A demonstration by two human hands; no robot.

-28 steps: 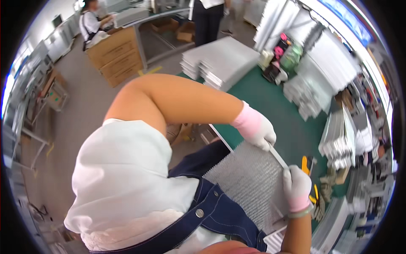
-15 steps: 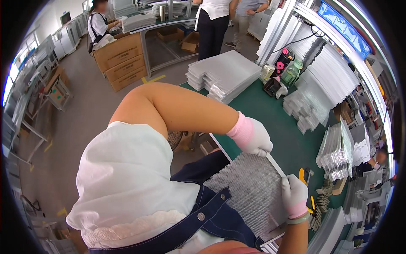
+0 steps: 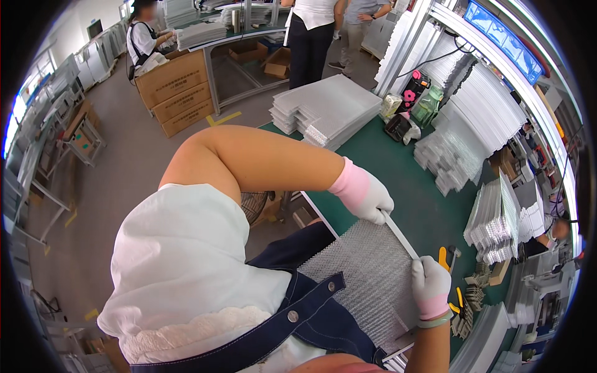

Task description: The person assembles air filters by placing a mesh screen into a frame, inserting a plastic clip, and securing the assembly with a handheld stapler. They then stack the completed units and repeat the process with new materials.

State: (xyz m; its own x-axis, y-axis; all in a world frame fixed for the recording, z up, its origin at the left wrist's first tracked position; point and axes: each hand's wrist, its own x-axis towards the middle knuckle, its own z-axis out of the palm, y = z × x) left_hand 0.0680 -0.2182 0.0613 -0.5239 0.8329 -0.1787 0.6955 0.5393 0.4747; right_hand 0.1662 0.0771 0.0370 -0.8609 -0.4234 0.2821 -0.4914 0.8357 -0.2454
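My left hand (image 3: 372,198), in a white glove with a pink cuff, is closed on the far end of a narrow pale strip (image 3: 400,234). Toward the strip's near end, my right hand (image 3: 430,283), gloved the same way, grips it with bent fingers. Between and below the hands lies a silver mesh panel (image 3: 364,270), reaching from the strip back toward my lap. The strip runs along the panel's far right edge; whether it is fitted onto that edge I cannot tell. The finger pads of both hands are hidden.
Yellow-handled tools (image 3: 443,256) lie on the green tabletop (image 3: 407,180) beside my right hand, next to small metal pieces (image 3: 476,291). Stacked panels (image 3: 339,102) stand at the far end. More silver panels (image 3: 494,221) and a metal frame (image 3: 404,46) are to the right. People stand beyond.
My left hand has shifted slightly to the left and away, with its end of the strip. The right hand has barely moved, and both grips stay closed.
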